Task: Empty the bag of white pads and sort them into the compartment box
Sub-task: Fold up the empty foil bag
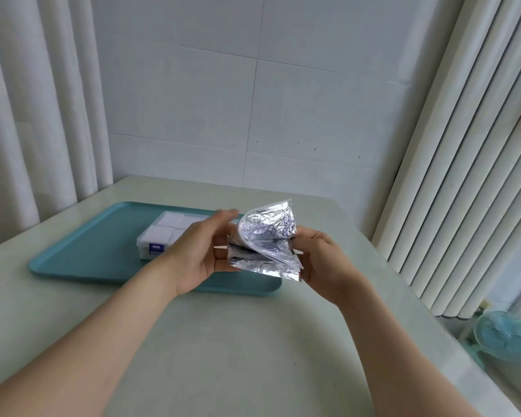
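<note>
Bag (265, 239): I am pinching it, folded, in left hand (199, 251) and right hand (325, 260); pads (172, 221) seemingly boxed; next, discarding it.

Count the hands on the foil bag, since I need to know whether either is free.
2. The left hand holds the bag at its left edge; the right hand grips its right side. Neither hand is hidden.

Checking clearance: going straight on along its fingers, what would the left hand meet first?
The bag: the left hand holds its near edge. Past it, probably the table, though depth is unclear.
</note>
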{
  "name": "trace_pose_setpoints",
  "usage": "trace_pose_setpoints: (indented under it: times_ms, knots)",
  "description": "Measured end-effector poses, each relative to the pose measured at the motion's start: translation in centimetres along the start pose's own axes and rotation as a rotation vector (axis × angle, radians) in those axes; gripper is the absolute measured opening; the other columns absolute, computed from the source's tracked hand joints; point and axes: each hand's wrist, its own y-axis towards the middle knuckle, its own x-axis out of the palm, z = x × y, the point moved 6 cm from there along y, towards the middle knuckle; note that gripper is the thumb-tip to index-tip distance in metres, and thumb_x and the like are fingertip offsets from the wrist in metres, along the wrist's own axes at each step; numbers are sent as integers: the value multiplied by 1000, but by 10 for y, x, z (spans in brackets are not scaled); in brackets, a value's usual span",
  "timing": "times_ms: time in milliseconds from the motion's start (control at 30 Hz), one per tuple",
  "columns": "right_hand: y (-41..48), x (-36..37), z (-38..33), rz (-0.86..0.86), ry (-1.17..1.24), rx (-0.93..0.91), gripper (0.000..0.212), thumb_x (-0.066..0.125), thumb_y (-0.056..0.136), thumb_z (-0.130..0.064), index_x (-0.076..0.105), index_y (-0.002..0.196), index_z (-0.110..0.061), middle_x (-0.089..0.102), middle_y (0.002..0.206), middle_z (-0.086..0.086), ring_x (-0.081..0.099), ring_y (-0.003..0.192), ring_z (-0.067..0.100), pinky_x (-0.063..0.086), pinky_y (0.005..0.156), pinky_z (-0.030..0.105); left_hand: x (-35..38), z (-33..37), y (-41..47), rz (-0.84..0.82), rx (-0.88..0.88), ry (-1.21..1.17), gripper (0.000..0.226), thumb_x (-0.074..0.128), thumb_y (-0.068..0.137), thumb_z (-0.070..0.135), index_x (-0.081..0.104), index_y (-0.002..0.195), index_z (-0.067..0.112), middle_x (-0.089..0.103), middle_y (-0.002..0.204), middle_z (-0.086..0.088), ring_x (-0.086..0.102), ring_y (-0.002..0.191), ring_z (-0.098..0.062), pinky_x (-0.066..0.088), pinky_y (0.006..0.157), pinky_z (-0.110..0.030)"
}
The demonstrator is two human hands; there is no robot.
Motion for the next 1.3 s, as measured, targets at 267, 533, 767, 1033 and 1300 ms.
trace_pose_setpoints:
  times_ms: [267, 533, 767, 1033, 1300]
  knots:
    - [-5, -3, -7, 74, -43, -27, 38, 63, 96, -40, 67, 67, -17, 64, 83, 7, 61, 74, 22, 47, 77, 36, 4, 0, -6, 26, 75, 208, 11, 70, 93, 4, 77, 101, 8, 70, 89, -16, 65, 68, -20, 58, 56, -29]
    - [-19, 3, -12, 54, -121, 82, 26, 69, 85, -8, 67, 111, -11, 69, 93, 9, 69, 75, 26, 55, 68, 32, 15, 2, -11, 113, 368, 492, 41, 84, 83, 8, 70, 113, 32, 75, 115, 6, 74, 102, -17, 61, 93, -44]
    - [-70, -12, -16, 181, -539, 58, 25, 69, 93, -8, 65, 117, -9, 78, 97, 11, 77, 73, 27, 54, 54, 27, 51, -1, -10, 149, 515, 694, 53, 80, 88, 21, 53, 129, 42, 61, 129, 18, 68, 111, -20, 56, 98, -47]
    - [-176, -102, -43, 733, -562, -185, 19, 63, 86, -23, 55, 103, -27, 74, 81, 10, 64, 56, 20, 52, 54, 32, 183, -26, -45, 179, 757, 1090, 28, 64, 89, 13, 60, 116, 18, 52, 120, -4, 51, 112, -28, 43, 102, -40]
    - [-300, -204, -58, 1157, -718, -301, 17, 56, 95, -18, 56, 112, -17, 68, 83, -1, 61, 85, 19, 40, 72, 31, 363, -81, -96, -288, 637, 1072, 9, 54, 86, 33, 62, 84, 30, 66, 80, 12, 62, 77, -15, 57, 74, -39]
